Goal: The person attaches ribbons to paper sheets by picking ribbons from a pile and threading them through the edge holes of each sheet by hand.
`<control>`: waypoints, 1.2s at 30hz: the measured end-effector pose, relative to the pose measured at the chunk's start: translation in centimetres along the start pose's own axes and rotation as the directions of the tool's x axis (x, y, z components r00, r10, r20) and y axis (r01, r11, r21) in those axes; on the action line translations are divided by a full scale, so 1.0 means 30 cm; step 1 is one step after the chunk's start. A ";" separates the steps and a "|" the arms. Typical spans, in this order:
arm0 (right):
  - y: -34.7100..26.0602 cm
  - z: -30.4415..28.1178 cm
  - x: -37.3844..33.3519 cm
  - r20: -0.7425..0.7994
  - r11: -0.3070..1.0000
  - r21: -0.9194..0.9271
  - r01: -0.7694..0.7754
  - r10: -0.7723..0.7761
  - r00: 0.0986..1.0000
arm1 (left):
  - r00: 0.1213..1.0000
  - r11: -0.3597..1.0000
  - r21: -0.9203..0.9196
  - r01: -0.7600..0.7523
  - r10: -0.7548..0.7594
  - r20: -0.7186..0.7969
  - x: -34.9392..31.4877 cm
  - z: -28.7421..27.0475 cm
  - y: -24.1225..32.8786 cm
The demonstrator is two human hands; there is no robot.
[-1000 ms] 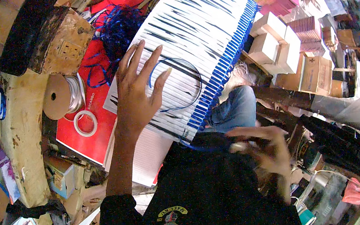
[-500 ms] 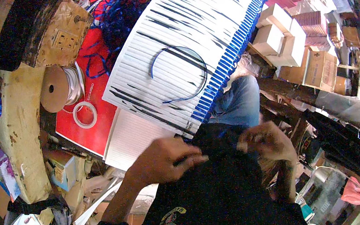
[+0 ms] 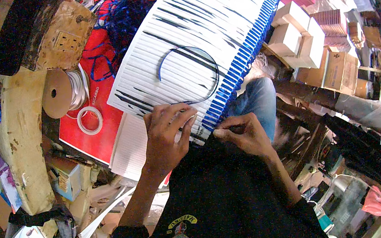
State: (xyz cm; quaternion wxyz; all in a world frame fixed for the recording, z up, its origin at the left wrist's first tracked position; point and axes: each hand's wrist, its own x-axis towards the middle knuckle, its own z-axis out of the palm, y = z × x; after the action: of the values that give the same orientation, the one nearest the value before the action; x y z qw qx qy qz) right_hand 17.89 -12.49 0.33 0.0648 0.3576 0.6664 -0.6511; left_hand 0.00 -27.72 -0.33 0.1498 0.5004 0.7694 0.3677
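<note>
The pleated white sheet (image 3: 199, 44) runs away up-right; left hand (image 3: 166, 140) lies flat on its near end, right hand (image 3: 244, 133) pinches the blue edge (image 3: 241, 62).

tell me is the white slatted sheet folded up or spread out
Spread out: the white slatted sheet fans wide and flat, left hand pressing its near end.

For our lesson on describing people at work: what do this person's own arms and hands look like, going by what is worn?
Both hands, left hand and right hand, are bare, with no gloves. The forearms are uncovered; black sleeves begin near the elbows. The black shirt carries a round yellow emblem.
</note>
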 end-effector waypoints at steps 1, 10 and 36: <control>-0.002 -0.002 0.006 0.001 1.000 0.003 -0.001 0.001 1.000 | 1.000 1.000 0.001 0.001 -0.001 0.003 0.001 0.002 -0.003; -0.008 -0.011 0.028 0.045 0.999 -0.003 -0.034 0.034 0.998 | 1.000 0.999 -0.030 -0.015 0.015 -0.006 0.013 0.003 -0.015; -0.171 0.008 0.055 -0.043 0.580 -0.666 0.470 -0.659 0.751 | 0.994 0.996 -0.042 -0.073 0.077 0.082 0.099 -0.055 -0.018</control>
State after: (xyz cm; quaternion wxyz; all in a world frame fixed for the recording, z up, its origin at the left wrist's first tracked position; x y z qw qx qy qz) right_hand 13.71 -11.54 3.62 -0.1320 0.1719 0.9214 -0.3226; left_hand -2.70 -25.90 0.81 0.1778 0.5409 0.7358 0.3666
